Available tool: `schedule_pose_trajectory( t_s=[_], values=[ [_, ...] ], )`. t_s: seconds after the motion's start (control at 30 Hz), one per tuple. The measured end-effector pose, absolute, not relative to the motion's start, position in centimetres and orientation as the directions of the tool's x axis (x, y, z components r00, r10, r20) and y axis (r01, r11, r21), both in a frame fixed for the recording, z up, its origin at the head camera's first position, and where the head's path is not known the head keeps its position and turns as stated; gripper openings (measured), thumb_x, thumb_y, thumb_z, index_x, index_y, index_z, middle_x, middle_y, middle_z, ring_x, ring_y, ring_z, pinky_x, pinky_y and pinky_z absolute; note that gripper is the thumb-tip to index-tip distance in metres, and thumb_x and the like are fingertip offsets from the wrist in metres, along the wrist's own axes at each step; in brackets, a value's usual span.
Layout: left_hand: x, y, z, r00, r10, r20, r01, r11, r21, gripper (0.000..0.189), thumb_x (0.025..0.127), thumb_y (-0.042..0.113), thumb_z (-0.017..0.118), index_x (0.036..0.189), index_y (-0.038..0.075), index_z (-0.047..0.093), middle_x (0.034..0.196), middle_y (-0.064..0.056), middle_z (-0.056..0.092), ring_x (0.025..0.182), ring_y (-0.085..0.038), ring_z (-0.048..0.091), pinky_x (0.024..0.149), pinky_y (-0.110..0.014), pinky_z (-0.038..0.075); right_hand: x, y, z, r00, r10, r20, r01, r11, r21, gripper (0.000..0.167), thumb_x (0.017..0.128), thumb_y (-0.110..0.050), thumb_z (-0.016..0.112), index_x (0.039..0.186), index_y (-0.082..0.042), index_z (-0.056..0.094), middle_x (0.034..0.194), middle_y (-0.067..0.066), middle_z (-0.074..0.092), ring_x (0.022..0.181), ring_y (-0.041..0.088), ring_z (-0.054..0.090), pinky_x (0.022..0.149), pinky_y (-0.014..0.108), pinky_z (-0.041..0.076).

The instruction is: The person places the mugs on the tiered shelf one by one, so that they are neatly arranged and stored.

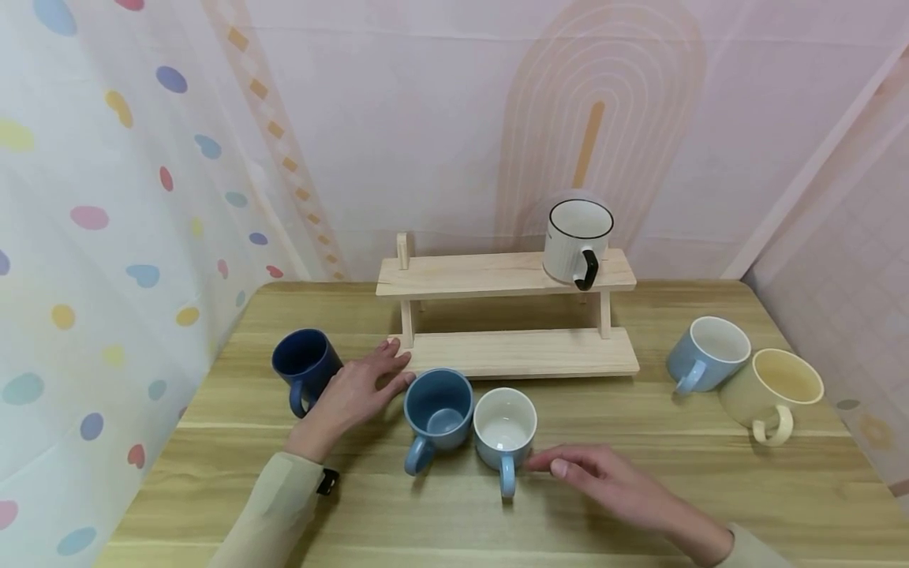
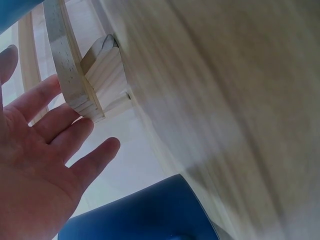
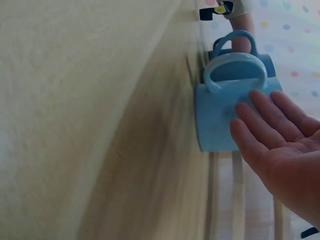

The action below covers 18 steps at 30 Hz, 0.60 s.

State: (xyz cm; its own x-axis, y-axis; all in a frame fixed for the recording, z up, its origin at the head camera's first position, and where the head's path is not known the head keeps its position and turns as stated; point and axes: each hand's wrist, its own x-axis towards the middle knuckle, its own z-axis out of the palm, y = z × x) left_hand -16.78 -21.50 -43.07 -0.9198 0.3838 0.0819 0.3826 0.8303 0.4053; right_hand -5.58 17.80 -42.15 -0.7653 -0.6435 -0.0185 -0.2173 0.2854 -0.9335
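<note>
I'd guess pre-grasp step: left hand [image 1: 358, 393] at pale wooden 2-tier shelf [image 1: 525, 353], right hand [image 1: 612, 479] beside light-blue white-lined ceramic mug [image 1: 505, 430], all fingers [image 2: 97, 160] loosely extended, mug grip likely needed next.

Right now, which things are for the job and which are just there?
Probably the job:
wooden stand at left fingers
front pale mug by right fingers
blue mug beside it

Just standing, perhaps:
navy mug
black-handled mug
yellow mug
rear pale mug

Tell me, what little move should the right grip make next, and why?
Perhaps curl the right grip round the handle of the nearest light blue cup: that grip is empty, its fingertips are close beside the cup, and the handle juts out uncovered.
</note>
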Motion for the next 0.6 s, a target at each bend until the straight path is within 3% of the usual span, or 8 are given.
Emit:
schedule_pose_trajectory(
  t_s=[0.2,0.4,0.6],
  values=[
    [-16.7,-21.5,-43.1,-0.918,0.386,0.085,0.386,0.829,0.405,0.058,0.106,0.051,0.054,0.145,0.009,0.062,0.159,-0.014,0.045,0.147,-0.035,0.042,0.113,-0.06,0.04,-5.6,17.2,-42.9,-0.747,-0.662,-0.061,-0.156,0.264,-0.952,0.034,0.113,-0.021,0.045,0.133,-0.012,0.07,0.135,0.003,0.068,0.128,0.009,0.057,0.104,0.023,0.045],
    [-16.7,-21.5,-43.0,-0.913,0.397,0.09,0.398,0.822,0.407,0.057,0.106,0.05,0.054,0.145,0.009,0.062,0.159,-0.015,0.045,0.147,-0.036,0.042,0.113,-0.06,0.039,-5.8,16.2,-43.5,-0.74,-0.662,-0.119,-0.112,0.296,-0.949,0.032,0.11,-0.025,0.054,0.132,-0.01,0.07,0.131,0.004,0.068,0.113,0.009,0.059,0.095,0.024,0.049],
    [-16.7,-21.6,-43.1,-0.91,0.403,0.098,0.406,0.818,0.407,0.056,0.106,0.049,0.055,0.144,0.008,0.062,0.158,-0.015,0.045,0.146,-0.035,0.042,0.113,-0.059,0.04,-6.1,15.1,-44.4,-0.703,-0.708,-0.064,-0.088,0.176,-0.981,0.03,0.11,-0.019,0.052,0.129,-0.005,0.071,0.126,0.009,0.072,0.115,0.011,0.062,0.098,0.022,0.047]
  ],
)
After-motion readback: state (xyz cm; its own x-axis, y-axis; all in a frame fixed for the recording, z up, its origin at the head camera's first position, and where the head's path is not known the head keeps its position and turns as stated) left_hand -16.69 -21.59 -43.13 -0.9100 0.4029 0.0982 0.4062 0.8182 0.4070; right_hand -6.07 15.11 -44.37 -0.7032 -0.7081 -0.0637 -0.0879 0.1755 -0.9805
